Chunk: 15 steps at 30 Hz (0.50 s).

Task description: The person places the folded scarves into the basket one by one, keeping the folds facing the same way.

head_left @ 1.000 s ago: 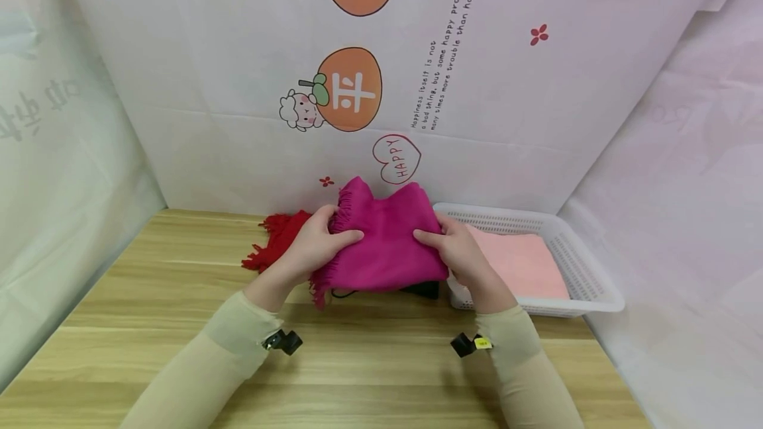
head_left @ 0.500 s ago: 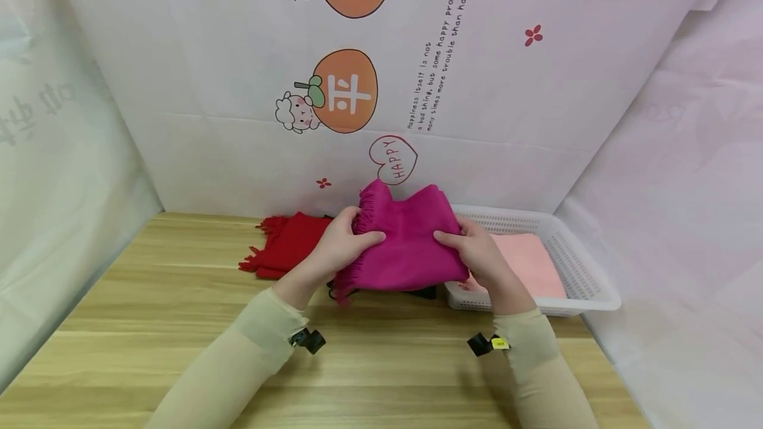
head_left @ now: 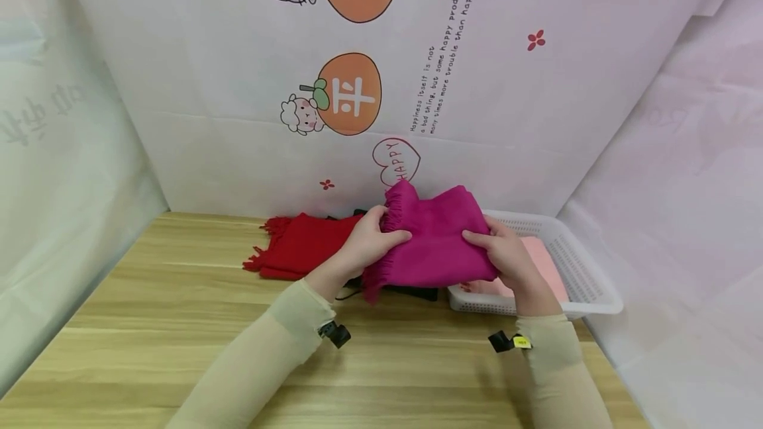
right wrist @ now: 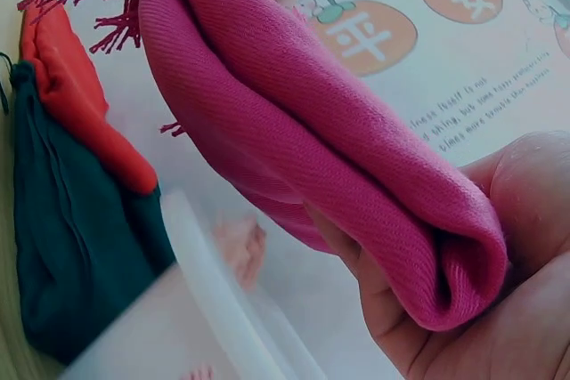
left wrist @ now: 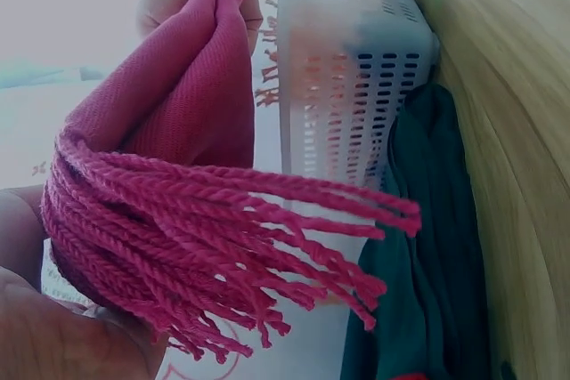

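A folded magenta scarf [head_left: 438,240] with a twisted fringe is held up between both hands. At its fringed left side, my left hand [head_left: 371,241] pinches it, thumb on the front. My right hand [head_left: 507,253] grips the folded right end the same way; the right wrist view shows that rounded fold [right wrist: 463,264] in the palm. The scarf overlaps the left part of a white plastic basket [head_left: 596,296] in the head view. Inside the basket lies a folded pink scarf [head_left: 545,267], partly hidden by the right hand.
Left of the basket, a red fringed scarf [head_left: 304,243] lies on top of dark green folded cloth [right wrist: 71,238] on the wooden table [head_left: 381,376]. A printed white sheet [head_left: 477,171] stands behind, and white sheeting [head_left: 691,217] closes off the right side.
Both hands have carried the magenta scarf to the right, from over the dark cloth toward the basket. More of the red scarf now shows, and less of the pink one.
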Each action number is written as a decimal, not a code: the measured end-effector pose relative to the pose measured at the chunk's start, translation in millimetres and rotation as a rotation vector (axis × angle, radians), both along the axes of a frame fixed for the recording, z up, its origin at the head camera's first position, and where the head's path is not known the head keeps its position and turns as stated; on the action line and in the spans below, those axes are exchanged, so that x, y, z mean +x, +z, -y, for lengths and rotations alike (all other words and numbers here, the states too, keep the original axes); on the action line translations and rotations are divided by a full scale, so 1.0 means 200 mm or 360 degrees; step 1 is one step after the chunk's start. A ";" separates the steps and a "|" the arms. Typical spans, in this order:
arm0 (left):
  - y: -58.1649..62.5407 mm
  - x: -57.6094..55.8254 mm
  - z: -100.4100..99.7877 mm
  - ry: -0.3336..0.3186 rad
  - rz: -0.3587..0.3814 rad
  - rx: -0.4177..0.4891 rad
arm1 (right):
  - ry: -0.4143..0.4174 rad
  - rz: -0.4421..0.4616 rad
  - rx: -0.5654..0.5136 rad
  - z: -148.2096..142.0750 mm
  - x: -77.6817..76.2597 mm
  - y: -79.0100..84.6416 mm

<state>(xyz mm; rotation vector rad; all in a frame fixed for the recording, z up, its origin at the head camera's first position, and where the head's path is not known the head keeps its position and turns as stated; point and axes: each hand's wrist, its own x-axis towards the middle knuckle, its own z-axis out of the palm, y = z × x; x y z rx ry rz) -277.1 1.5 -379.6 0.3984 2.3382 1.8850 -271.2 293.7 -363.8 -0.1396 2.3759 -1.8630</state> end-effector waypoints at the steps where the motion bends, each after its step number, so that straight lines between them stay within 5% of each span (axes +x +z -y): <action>1: 0.00 0.00 -0.01 -0.0009 0.0001 0.0004 | -0.0009 0.0011 -0.0002 -0.01 0.00 0.00; 15: -0.01 -0.06 -0.22 -0.0042 0.0000 0.0030 | -0.0098 0.0015 -0.0106 -0.21 -0.01 0.01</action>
